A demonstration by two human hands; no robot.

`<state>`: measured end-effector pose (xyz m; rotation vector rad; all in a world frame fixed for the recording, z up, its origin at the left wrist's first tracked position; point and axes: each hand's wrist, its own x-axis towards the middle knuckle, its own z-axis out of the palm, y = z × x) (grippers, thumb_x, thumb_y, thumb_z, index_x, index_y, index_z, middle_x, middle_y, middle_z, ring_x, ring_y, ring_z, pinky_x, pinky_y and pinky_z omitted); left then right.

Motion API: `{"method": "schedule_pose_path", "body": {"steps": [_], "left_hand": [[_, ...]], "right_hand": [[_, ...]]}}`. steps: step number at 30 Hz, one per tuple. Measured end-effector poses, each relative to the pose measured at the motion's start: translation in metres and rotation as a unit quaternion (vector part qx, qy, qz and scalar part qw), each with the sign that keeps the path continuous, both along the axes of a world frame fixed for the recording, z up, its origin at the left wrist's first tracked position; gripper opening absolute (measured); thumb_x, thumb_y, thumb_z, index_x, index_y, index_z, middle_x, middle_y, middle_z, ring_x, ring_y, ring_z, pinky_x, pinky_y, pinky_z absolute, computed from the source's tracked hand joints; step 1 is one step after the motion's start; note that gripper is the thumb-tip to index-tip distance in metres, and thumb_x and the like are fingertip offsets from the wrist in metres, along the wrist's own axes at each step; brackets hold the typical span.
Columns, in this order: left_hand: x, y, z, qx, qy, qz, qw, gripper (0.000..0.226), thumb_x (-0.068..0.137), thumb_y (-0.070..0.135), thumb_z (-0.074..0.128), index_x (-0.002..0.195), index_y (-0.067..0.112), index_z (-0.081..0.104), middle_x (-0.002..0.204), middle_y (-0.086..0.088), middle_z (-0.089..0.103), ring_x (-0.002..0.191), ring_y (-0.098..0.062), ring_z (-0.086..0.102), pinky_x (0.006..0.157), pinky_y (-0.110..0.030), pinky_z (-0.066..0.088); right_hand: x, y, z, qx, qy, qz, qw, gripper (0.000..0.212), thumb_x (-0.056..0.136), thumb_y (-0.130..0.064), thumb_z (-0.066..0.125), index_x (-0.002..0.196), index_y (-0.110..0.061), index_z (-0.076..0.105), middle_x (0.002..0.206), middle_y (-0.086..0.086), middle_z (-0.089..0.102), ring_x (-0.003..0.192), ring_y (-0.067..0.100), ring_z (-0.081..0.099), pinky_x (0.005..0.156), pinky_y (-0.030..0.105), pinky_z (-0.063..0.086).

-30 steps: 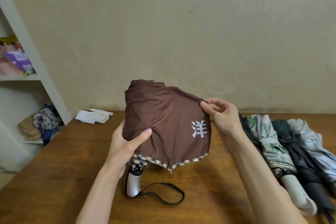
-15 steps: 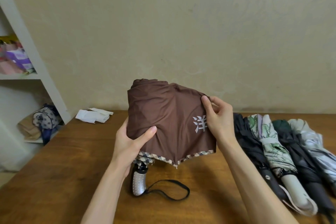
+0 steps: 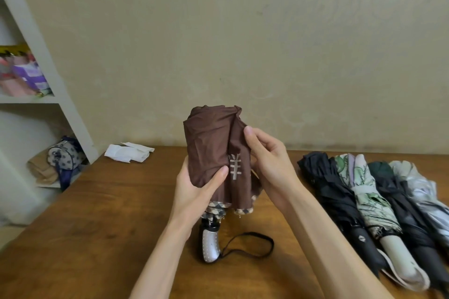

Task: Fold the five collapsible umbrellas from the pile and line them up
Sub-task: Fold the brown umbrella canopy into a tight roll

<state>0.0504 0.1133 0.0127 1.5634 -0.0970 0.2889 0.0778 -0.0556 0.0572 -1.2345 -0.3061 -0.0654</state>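
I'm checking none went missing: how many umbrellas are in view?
5. The brown umbrella is held upright, centre; black umbrella, floral umbrella, dark green umbrella and silver umbrella lie side by side on the table, right.

- A single view, worn on the person's head, looks forward and somewhat down over the table (image 3: 97, 238) toward the wall (image 3: 267, 56).
- It is near: both forearms (image 3: 328, 238) come in from the bottom edge, and the left hand (image 3: 194, 192), right hand (image 3: 269, 165) and brown umbrella (image 3: 209, 148) sit mid-frame, close under the lens.
- The lens is wide: the shelf (image 3: 48, 68) leans inward at the left edge, and the row of umbrellas (image 3: 364, 196) runs out at the lower right corner.
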Motion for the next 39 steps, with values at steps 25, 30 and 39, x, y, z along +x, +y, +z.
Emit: {"method": "schedule_pose_path", "body": {"steps": [25, 30, 39], "left_hand": [[-0.006, 0.003, -0.003, 0.005, 0.054, -0.145, 0.988, 0.068, 0.097, 0.016, 0.075, 0.154, 0.037, 0.044, 0.140, 0.014, 0.068, 0.128, -0.007, 0.065, 0.100, -0.026, 0.056], [-0.005, 0.011, -0.001, -0.004, 0.093, -0.160, 0.983, 0.079, 0.086, 0.031, 0.080, 0.156, 0.036, 0.044, 0.140, 0.010, 0.069, 0.129, -0.012, 0.066, 0.113, -0.041, 0.050], [-0.009, 0.009, 0.002, 0.041, 0.106, -0.214, 0.970, 0.071, 0.099, 0.028, 0.070, 0.160, 0.032, 0.036, 0.146, 0.012, 0.064, 0.137, -0.009, 0.059, 0.118, -0.036, 0.047]], "right_hand": [[0.009, 0.008, -0.020, -0.249, -0.162, -0.165, 0.941, 0.044, 0.073, -0.031, 0.097, 0.109, -0.029, 0.072, 0.107, 0.003, 0.057, 0.093, 0.016, 0.059, 0.075, 0.022, 0.053], [0.007, -0.007, -0.012, -0.168, -0.091, -0.128, 0.973, 0.038, 0.089, -0.021, 0.087, 0.120, -0.022, 0.066, 0.111, 0.012, 0.066, 0.088, 0.009, 0.064, 0.086, 0.032, 0.061], [0.003, 0.008, -0.008, -0.143, 0.043, -0.105, 0.983, 0.084, 0.078, -0.050, 0.090, 0.145, -0.028, 0.044, 0.125, -0.011, 0.068, 0.099, -0.005, 0.072, 0.090, 0.025, 0.062]]}}
